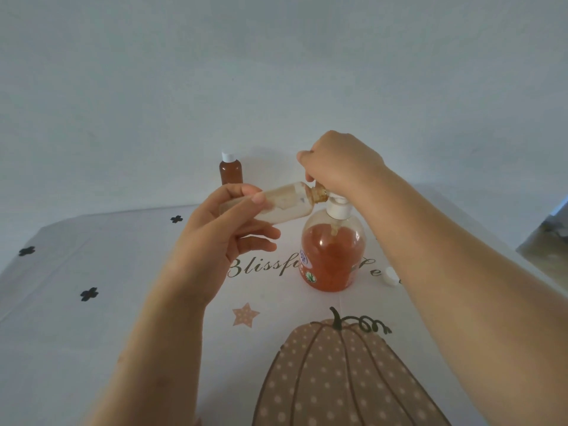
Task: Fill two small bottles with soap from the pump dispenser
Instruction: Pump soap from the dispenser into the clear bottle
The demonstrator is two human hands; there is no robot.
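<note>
— What's on the bench [92, 333]?

— A pale cloth with a big dotted pumpkin print [332, 379] at the near edge. Behind the print stands the pump dispenser [333, 256], upright and clear, with orange soap up to about its shoulder.

— And the hands?

— The right hand [341, 161] sits on top of the dispenser, its fingers bent down over the white pump head. I can't see the fingertips from here. The left hand [221, 229] grasps a small clear bottle [289, 204] between the thumb and the curled fingers, up in the air just left of the pump.

— How is that bottle held?

— It is tipped almost on its side. Its open neck points right and meets the pump's nozzle under the right hand. It looks nearly empty, with only smears inside.

— Is there a second one?

— Yes, a filled small bottle [231, 172], brownish with a white cap on, stands upright at the back of the bench, beyond the left hand.

— Anything smaller?

— A loose white cap [389, 275] lies on the cloth to the right of the dispenser, beside the right forearm.
</note>
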